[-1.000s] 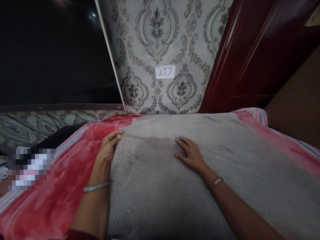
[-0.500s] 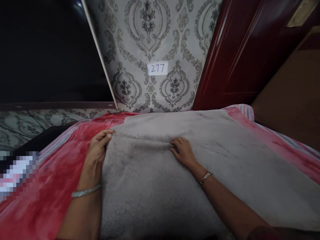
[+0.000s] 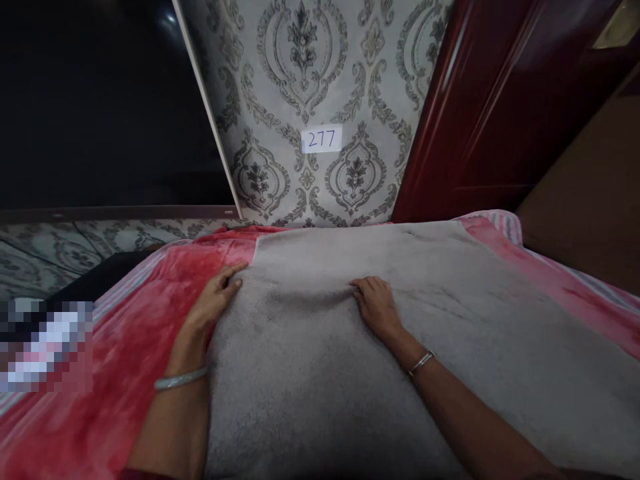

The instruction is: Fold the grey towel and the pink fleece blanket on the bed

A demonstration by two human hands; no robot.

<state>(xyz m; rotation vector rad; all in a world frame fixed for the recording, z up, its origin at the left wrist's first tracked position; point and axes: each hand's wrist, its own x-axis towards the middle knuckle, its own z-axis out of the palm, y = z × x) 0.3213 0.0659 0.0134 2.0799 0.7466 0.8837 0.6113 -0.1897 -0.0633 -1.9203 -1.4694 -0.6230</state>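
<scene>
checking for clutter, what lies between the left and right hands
In the head view, gray cloth with a shallow crease lies between the left hand and the right hand.

Over the grey blanket [image 3: 310, 393], passage is offered between the left hand [image 3: 216, 293] and the right hand [image 3: 377, 307], down to 6 o'clock, crossed by a shallow fold [image 3: 305, 298]. Reach is barred at 12 by the patterned wall [image 3: 303, 87], at 10 by the dark screen [image 3: 100, 107], at 2 by the red panel [image 3: 485, 120].
</scene>
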